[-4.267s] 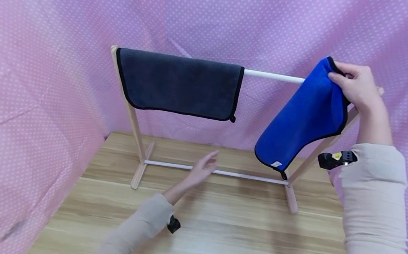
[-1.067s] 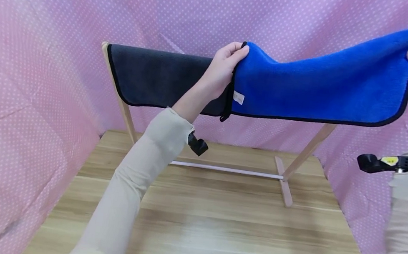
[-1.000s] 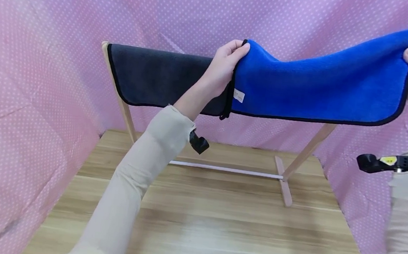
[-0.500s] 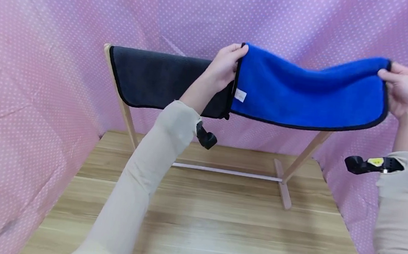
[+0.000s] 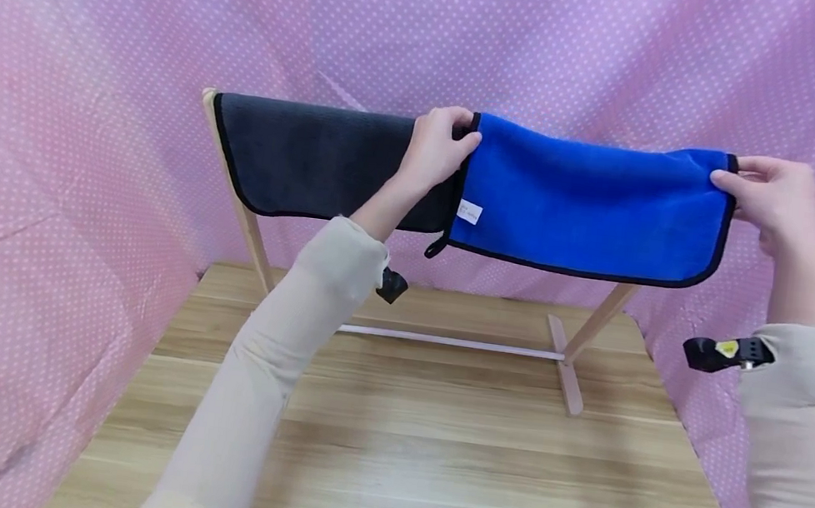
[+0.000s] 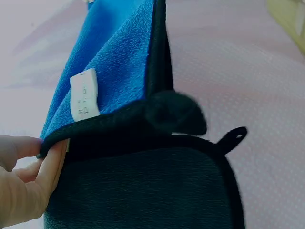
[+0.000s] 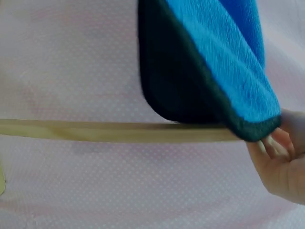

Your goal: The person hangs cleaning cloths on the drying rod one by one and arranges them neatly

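A blue towel (image 5: 587, 203) with black trim hangs folded over the top rail of a wooden drying rack (image 5: 586, 341). My left hand (image 5: 435, 148) pinches its top left corner, right beside a dark grey towel (image 5: 320, 160) draped on the same rail. At the far end my right hand (image 5: 772, 199) pinches the top right corner. The left wrist view shows the blue towel (image 6: 114, 71) with its white label above the grey towel (image 6: 143, 191), my fingers (image 6: 28, 176) at the edge. In the right wrist view the blue towel (image 7: 224, 62) hangs by the rack's post (image 7: 95, 131).
The rack stands at the back of a wooden table (image 5: 429, 458). Pink dotted cloth (image 5: 75, 124) walls the table in on the left, back and right. A black wrist camera mount (image 5: 724, 353) sticks out from my right sleeve.
Both hands have lowered the stretched blue towel onto the rail; a second ago it was held up above the rack, the right end highest.
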{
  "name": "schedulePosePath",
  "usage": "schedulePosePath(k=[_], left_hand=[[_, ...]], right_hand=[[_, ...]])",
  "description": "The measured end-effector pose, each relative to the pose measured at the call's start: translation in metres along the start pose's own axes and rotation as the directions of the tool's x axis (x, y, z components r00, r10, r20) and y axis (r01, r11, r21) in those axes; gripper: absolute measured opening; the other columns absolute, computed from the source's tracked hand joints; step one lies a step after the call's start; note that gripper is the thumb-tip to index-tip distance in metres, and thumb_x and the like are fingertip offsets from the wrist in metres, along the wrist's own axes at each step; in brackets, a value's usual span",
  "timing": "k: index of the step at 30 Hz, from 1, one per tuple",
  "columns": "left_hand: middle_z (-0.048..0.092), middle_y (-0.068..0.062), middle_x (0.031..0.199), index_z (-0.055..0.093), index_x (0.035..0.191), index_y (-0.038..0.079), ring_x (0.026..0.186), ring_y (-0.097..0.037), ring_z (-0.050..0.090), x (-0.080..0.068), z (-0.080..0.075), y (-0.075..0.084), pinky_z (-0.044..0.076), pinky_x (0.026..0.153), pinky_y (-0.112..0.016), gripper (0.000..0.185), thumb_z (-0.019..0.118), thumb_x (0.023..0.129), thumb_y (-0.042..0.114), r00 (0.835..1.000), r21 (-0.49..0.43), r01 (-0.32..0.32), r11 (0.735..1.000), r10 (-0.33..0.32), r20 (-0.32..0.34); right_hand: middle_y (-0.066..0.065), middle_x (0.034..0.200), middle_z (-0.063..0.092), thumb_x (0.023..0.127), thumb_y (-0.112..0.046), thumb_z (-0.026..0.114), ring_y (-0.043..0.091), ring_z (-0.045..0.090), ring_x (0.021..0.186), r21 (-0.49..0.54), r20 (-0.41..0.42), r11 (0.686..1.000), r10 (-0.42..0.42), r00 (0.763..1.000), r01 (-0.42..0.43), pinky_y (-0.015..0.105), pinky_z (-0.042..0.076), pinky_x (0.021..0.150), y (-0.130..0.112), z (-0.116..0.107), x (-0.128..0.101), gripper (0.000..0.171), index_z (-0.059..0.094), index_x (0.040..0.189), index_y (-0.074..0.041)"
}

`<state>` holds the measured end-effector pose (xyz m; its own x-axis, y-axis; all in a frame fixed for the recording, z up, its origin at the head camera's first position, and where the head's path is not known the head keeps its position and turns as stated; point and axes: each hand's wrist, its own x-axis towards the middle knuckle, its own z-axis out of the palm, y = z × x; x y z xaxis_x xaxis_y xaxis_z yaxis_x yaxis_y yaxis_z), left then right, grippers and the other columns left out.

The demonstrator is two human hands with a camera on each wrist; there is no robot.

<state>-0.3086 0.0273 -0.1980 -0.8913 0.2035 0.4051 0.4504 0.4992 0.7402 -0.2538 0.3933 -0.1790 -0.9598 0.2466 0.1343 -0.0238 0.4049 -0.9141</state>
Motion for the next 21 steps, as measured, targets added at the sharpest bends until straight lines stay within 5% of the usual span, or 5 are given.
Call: schedulePosePath(k=[4, 9, 13, 17, 21], left_hand=[[0.053, -0.011, 0.128, 0.058, 0.122, 0.004, 0.100, -0.014, 0.059, -0.009, 0.008, -0.007, 0.048, 0.083, -0.019, 0.035, 0.059, 0.089, 0.014, 0.991, 0.122, -0.101, 0.987, 0.111, -0.075], [0.035, -0.017, 0.142, 0.050, 0.129, 0.002, 0.083, -0.016, 0.064, -0.024, 0.022, -0.019, 0.050, 0.076, -0.018, 0.043, 0.058, 0.088, 0.008, 0.958, 0.093, -0.225, 0.970, 0.238, -0.157], [0.030, -0.020, 0.141, 0.053, 0.124, 0.001, 0.084, -0.020, 0.062, -0.035, 0.037, -0.035, 0.048, 0.078, -0.015, 0.037, 0.055, 0.088, 0.001, 0.895, 0.039, -0.367, 0.929, 0.364, -0.258], [0.035, -0.022, 0.130, 0.056, 0.115, -0.002, 0.083, -0.023, 0.058, -0.047, 0.049, -0.047, 0.046, 0.077, -0.016, 0.030, 0.054, 0.086, -0.004, 0.837, 0.040, -0.468, 0.883, 0.457, -0.302], [0.048, -0.021, 0.117, 0.059, 0.114, -0.003, 0.079, -0.021, 0.054, -0.052, 0.054, -0.052, 0.047, 0.073, -0.015, 0.030, 0.055, 0.085, -0.005, 0.858, 0.005, -0.461, 0.887, 0.447, -0.251]], right_hand=[[-0.031, 0.063, 0.048, 0.084, -0.020, 0.063, -0.015, 0.049, 0.057, -0.179, -0.204, 0.977, -0.151, 0.967, 0.115, 0.002, 0.040, 0.053, 0.012, 0.018, -0.008, 0.023, 0.054, 0.105, -0.022], [-0.022, 0.073, 0.052, 0.081, -0.007, 0.063, -0.011, 0.052, 0.062, -0.064, -0.324, 0.976, -0.218, 0.921, 0.208, 0.003, 0.043, 0.055, 0.034, 0.036, -0.018, 0.037, 0.045, 0.110, -0.021], [-0.015, 0.078, 0.056, 0.082, -0.001, 0.060, -0.006, 0.055, 0.064, 0.095, -0.329, 0.957, -0.229, 0.916, 0.273, 0.005, 0.046, 0.056, 0.052, 0.046, -0.022, 0.035, 0.046, 0.109, -0.018], [-0.022, 0.074, 0.059, 0.086, -0.003, 0.055, -0.008, 0.056, 0.064, 0.094, -0.267, 0.944, -0.281, 0.922, 0.316, 0.006, 0.045, 0.057, 0.066, 0.052, -0.025, 0.020, 0.052, 0.091, -0.022], [-0.023, 0.064, 0.061, 0.087, 0.000, 0.052, -0.009, 0.056, 0.059, 0.072, -0.233, 0.936, -0.320, 0.918, 0.344, 0.004, 0.042, 0.056, 0.068, 0.052, -0.026, 0.026, 0.059, 0.077, -0.024]])
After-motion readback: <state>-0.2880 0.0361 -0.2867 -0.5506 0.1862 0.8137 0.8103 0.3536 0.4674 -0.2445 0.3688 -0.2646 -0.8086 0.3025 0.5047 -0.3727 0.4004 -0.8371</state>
